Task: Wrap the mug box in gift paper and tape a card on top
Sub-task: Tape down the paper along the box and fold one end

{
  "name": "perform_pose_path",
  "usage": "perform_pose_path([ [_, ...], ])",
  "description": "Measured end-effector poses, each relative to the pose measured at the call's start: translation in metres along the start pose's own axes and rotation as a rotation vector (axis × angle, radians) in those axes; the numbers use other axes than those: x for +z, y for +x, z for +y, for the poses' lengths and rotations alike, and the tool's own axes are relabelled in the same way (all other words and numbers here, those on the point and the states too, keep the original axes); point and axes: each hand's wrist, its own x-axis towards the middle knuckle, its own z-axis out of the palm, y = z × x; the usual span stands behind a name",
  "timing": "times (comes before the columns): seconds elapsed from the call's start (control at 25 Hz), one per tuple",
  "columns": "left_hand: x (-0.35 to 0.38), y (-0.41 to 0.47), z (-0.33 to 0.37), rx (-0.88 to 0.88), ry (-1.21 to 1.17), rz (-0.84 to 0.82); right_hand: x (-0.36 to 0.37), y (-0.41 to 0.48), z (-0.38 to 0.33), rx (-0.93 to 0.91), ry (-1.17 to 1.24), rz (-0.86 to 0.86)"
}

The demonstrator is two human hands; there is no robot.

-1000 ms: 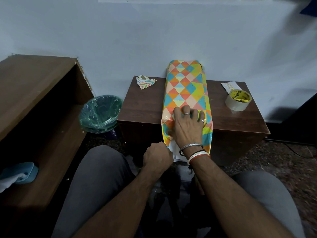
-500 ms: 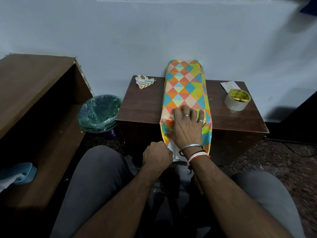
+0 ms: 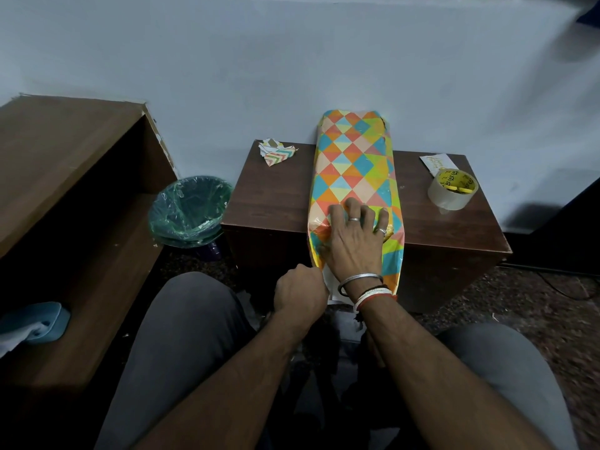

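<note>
A brown wooden shelf unit [image 3: 65, 157] fills the left side, beside a dark brown wooden tabletop [image 3: 269, 196] set against the pale wall. A long sheet of glossy gift paper printed with orange, blue and yellow diamonds [image 3: 354, 164] runs down the middle of the tabletop from the wall and hangs over the near edge. It is folded over whatever it covers, so the mug box itself cannot be seen. A round waste bin lined with green plastic [image 3: 188, 209] stands on the floor between shelf and tabletop. The right hand [image 3: 354, 235] presses down on the paper at the near edge, fingers spread and bent at the tips. The left hand [image 3: 300, 292] is curled into a fist touching the paper's hanging left corner; whether it pinches the paper cannot be told. A clear tape roll with a yellow core [image 3: 453, 190] stands near the right edge, a folded scrap of chevron-patterned paper [image 3: 276, 151] lies at the back left, and a small white handwritten card [image 3: 436, 162] lies just behind the tape roll.
</note>
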Motion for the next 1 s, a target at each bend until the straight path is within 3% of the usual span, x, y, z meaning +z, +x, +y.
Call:
perform_pose_path([
  [0.32, -0.032, 0.026, -0.021, -0.135, -0.326, 0.149, -0.004, -0.001, 0.012, -0.05, 0.039, 0.051],
  [0.4, -0.037, 0.031, -0.019, -0.124, -0.303, 0.186, -0.002, -0.002, 0.011, -0.038, 0.054, 0.072],
  [0.56, -0.039, 0.035, -0.007, -0.095, -0.124, 0.128, 0.002, -0.002, 0.01, -0.029, 0.042, 0.099],
  [1.0, -0.012, 0.013, -0.004, -0.118, -0.155, -0.045, 0.002, -0.001, 0.008, -0.033, 0.031, 0.105],
])
